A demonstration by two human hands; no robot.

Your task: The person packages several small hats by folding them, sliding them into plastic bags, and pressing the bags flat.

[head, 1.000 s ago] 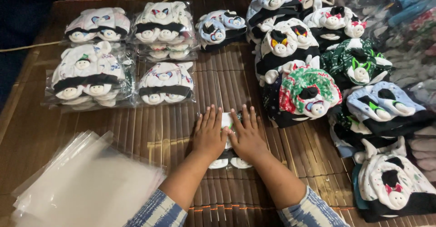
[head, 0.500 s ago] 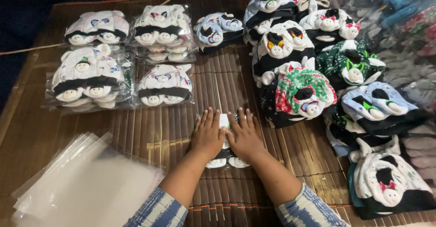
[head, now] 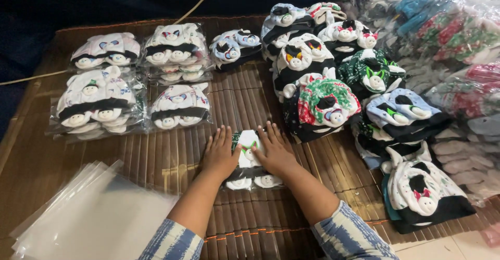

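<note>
Brown slatted bamboo mat (head: 172,161) on floor, dark cloth behind. Your left hand (head: 220,156) and right hand (head: 274,153) lie flat, fingers spread, pressing down on small clear-bagged bundle of white-and-black animal-face socks (head: 250,166) at mat centre; nothing gripped, palms open on top. Just left: bagged sock packs (head: 179,106) in rows. Right: loose unbagged sock bundles (head: 323,101) piled. Near-left corner: stack of empty clear plastic bags (head: 88,213).

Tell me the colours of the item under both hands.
White and black, with small green and orange marks, on the item; seen in the head view.
</note>
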